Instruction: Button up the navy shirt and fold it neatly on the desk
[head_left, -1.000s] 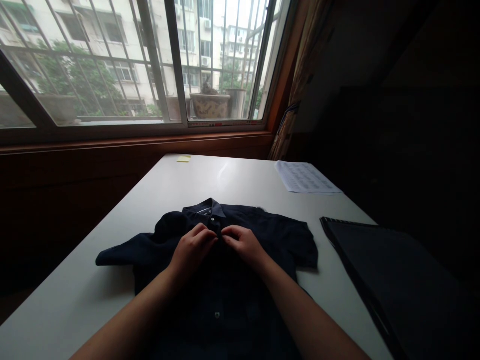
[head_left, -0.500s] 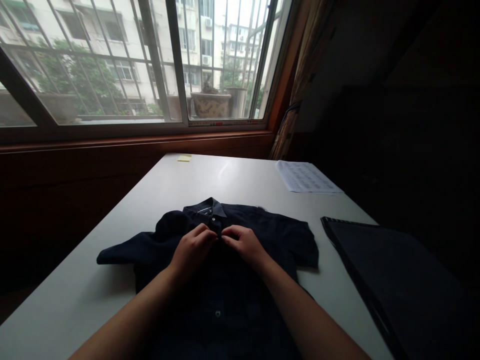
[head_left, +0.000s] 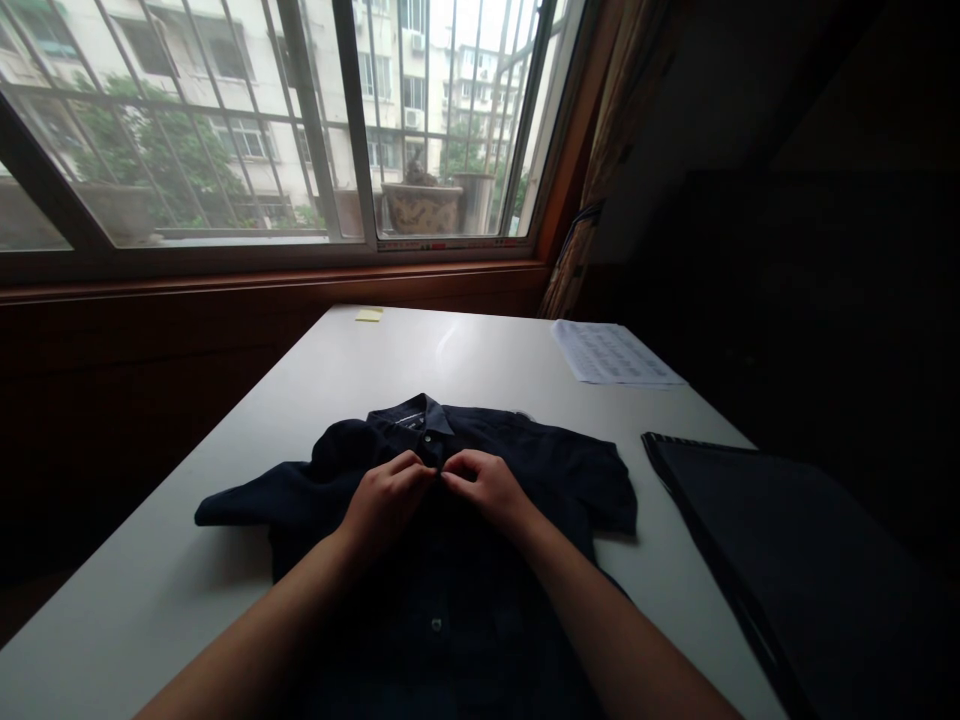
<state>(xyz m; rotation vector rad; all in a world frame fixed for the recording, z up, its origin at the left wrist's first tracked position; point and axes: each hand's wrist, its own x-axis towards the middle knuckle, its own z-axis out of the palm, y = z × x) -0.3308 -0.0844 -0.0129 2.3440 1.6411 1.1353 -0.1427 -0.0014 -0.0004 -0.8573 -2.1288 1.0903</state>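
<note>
Head view: well beyond the left hand (head_left: 386,493) and the right hand (head_left: 489,490) is a barred window (head_left: 354,120); beneath them spreads a white table (head_left: 480,362). A dark short-sleeved shirt (head_left: 442,560) lies on it front up, directly under both hands. To the right of the right hand, apart from the shirt, is a flat black item (head_left: 787,530) too dark to make out. Farther ahead on the right, printed papers (head_left: 615,353) rest near the table's edge. The hands themselves sit side by side, almost meeting, each pinching the shirt's front. Far ahead of the left hand is a yellow note (head_left: 369,314). An upper button (head_left: 428,439) sits just ahead of the hands, a lower button (head_left: 436,624) between the forearms (head_left: 277,612)
</note>
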